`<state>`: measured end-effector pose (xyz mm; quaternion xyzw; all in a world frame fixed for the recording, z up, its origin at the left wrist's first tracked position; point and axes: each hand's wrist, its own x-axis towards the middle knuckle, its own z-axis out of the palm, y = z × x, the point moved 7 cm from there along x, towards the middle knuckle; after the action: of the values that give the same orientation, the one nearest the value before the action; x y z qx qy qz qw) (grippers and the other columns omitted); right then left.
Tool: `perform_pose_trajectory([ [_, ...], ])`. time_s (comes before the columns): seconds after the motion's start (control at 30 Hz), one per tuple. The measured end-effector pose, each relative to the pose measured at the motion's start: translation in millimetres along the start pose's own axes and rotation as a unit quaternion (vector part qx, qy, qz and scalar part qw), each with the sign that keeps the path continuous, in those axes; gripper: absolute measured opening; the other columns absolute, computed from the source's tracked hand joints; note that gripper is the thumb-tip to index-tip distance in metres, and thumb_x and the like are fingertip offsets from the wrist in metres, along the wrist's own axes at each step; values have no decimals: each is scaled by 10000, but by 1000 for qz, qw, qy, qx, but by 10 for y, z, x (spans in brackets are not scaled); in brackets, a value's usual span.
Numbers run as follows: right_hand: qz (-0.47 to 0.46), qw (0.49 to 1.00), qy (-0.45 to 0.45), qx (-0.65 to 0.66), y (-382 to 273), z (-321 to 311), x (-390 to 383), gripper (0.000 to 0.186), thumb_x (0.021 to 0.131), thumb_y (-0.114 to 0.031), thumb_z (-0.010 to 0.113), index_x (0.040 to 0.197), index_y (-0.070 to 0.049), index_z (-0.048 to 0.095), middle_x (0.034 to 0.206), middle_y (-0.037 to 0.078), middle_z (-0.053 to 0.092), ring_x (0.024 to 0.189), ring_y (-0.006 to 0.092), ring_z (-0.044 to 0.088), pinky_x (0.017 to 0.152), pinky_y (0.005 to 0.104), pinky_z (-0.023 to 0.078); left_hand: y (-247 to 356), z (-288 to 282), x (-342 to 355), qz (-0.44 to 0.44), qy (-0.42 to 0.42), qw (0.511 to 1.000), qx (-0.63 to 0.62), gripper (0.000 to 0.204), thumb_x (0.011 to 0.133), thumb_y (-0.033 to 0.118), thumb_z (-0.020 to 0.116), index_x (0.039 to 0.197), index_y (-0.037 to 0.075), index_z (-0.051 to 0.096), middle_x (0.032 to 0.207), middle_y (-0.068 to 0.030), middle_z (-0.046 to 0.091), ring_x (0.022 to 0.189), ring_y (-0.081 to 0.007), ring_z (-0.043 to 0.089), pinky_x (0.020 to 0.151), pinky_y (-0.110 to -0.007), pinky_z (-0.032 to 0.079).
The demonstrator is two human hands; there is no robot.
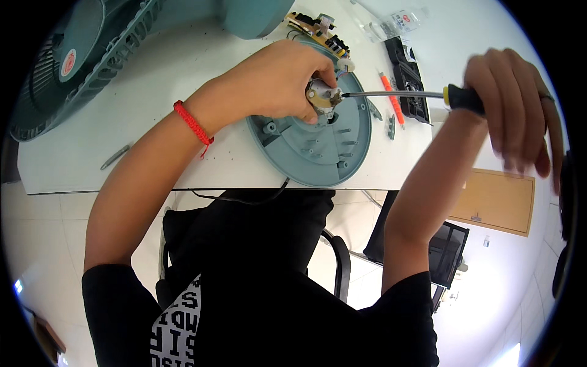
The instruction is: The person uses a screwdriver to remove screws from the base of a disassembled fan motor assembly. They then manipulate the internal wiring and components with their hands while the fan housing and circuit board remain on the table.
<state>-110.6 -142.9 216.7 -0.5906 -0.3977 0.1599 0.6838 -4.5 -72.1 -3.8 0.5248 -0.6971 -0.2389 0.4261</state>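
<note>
My left hand grips a small round metal motor between thumb and fingers, over a round grey-green plastic base. A long screwdriver with a black and yellow handle lies level, its tip against the motor's side. Its handle sits in my right hand, whose fingers curl over it and hang down, slightly blurred. Posts and ribs show inside the base. At its far edge rests a circuit board with black parts. My left hand covers part of the base.
Far left stands a large grey-green fan housing. Beyond the base are a black tool case, an orange pen-like tool, a clear plastic bag and small green plastic pieces. A grey pen-like object lies near the front edge.
</note>
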Motion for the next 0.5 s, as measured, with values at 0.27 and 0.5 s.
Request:
perform_pose_trajectory([
  [0.27, -47, 689, 623, -368, 127, 162, 87, 271, 964, -68, 385, 707, -146, 420, 640, 25, 385, 566, 98, 382, 564, 259, 321, 16, -66, -26, -5, 0, 1000, 5, 511, 603, 81, 916, 1077, 5, 741, 923, -153, 743, 855, -282, 713, 798, -365, 551],
  [0.5, -36, 996, 83, 20, -4, 15, 201, 255, 994, -301, 695, 820, -130, 769, 769, 3, 757, 615, 107, 679, 656, 215, 565, -60, 25, 28, -1, 1, 1000, -11, 518, 583, 88, 917, 1066, 22, 743, 901, -158, 732, 829, -304, 693, 779, -364, 544],
])
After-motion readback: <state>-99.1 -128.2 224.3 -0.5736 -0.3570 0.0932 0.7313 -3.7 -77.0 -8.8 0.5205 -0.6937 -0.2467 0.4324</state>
